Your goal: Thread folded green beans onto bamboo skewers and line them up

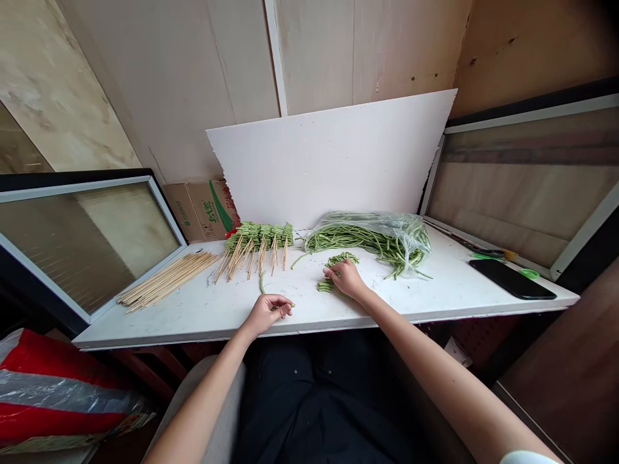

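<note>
My left hand is over the front edge of the white table, its fingers curled together; whatever they hold is too small to make out. Over a small pile of cut green bean pieces is my right hand, fingers bent down onto the pieces, so its grip is partly hidden. More short pieces lie just beside its fingertips. A single bean length rests behind my left hand. Skewered beans are stacked at the back left, their sticks pointing forward.
Bare wooden skewers lie at the left of the table. Long beans in a clear plastic bag are at the back right. A black phone rests at the right end. Behind stand a cardboard box and a white board.
</note>
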Tool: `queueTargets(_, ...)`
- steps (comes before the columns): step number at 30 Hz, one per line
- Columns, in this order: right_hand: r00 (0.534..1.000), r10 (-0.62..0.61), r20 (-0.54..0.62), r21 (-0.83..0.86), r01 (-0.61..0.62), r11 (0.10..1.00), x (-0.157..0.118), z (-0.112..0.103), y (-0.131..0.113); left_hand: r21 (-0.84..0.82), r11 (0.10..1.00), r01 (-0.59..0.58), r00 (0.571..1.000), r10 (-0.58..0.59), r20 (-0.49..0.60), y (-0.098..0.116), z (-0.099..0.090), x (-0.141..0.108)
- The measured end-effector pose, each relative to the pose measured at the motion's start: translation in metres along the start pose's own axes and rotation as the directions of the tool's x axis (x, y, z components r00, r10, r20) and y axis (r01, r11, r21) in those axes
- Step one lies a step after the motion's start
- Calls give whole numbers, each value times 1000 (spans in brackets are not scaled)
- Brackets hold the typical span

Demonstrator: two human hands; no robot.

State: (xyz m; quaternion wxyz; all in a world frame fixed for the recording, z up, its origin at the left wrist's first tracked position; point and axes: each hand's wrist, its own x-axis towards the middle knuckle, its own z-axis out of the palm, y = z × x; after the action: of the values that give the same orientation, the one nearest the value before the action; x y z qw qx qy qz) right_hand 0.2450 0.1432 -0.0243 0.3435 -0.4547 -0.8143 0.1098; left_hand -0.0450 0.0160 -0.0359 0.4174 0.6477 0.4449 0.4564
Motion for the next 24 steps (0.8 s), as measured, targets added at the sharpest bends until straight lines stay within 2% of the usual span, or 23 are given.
queueTargets(3,999,-41,0,16,41,999,1,2,3,-7,1000,3,1000,-3,21,4,0,-1)
queueTargets(7,997,-48,-60,20,49,999,2,1,2,-72,997,23,999,-20,47,10,0,-2)
queueTargets(9,994,-71,-84,41,74,996,2,-2,-8,-82,996,22,999,-19,35,11,1,-3)
queueTargets(12,983,-178,-52,136,184,974,-1,-8,-33,-40,999,-35,997,32,-66,9,5,-4)
queueTargets(14,947,-320,13,202,311,929,-6,-11,-53,8,997,-72,987,72,-143,6,9,-4)
queueTargets(16,885,-458,83,244,427,871,-12,-10,-70,47,995,-86,976,93,-197,3,13,-4)
queueTargets(18,843,-526,114,243,490,837,-18,-6,-82,71,993,-92,963,107,-246,2,19,-4)
queueTargets(20,836,-541,91,214,514,831,-22,-1,-88,93,990,-103,952,126,-278,6,26,-5)
queueTargets(24,828,-560,-17,210,551,808,-23,4,-91,187,971,-151,941,199,-275,24,40,-9)
